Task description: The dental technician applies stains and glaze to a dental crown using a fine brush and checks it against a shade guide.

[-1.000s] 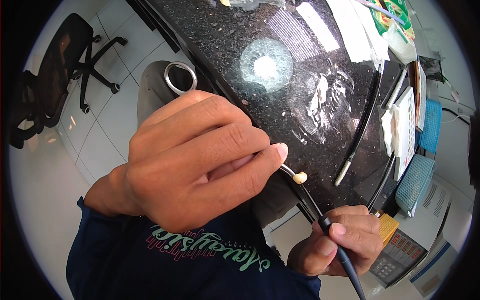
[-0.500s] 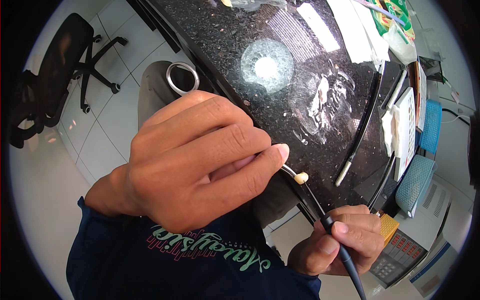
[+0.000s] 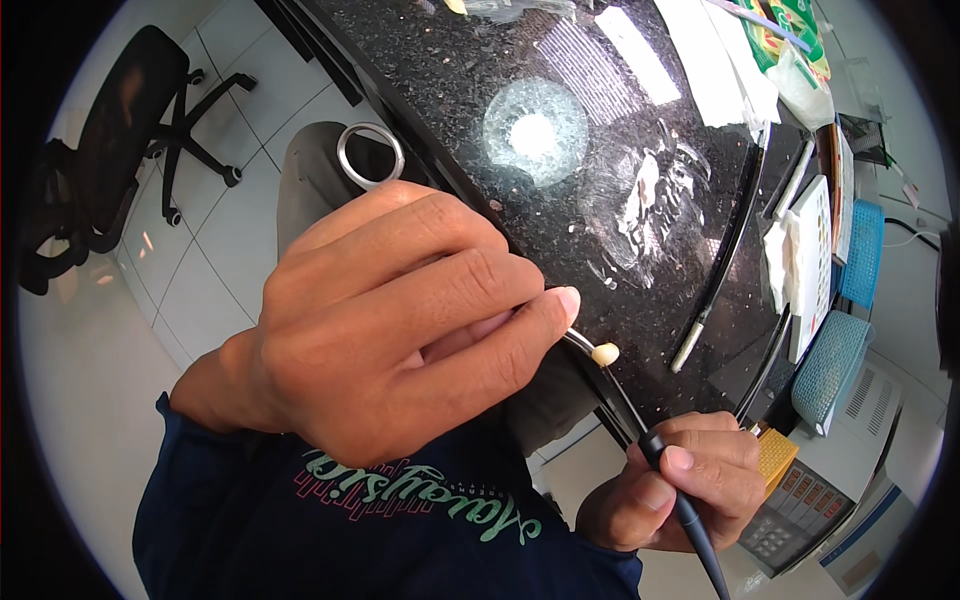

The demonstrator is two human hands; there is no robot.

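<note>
My left hand is closed around metal ring-handled forceps, whose round loop sticks out behind the knuckles. The slim forceps jaws emerge beyond the thumb and index fingertip. At their end sits a small ivory tooth-shaped piece, like a dental crown. Between its thumb and fingers, my right hand pinches a slender dark-handled tool, held like a pen. Its thin tip points up to the crown's underside and appears to touch it. Whether that tip is a brush or a probe I cannot tell.
A speckled black countertop carries a round glass piece, white smears and a black-handled brush. Blue baskets, a white palette and a machine with buttons line the right. An office chair stands left.
The crown has turned slightly at the forceps' end and shows a rounder side. The forceps' ring has shifted a little to the right. Both hands keep nearly the same place.
</note>
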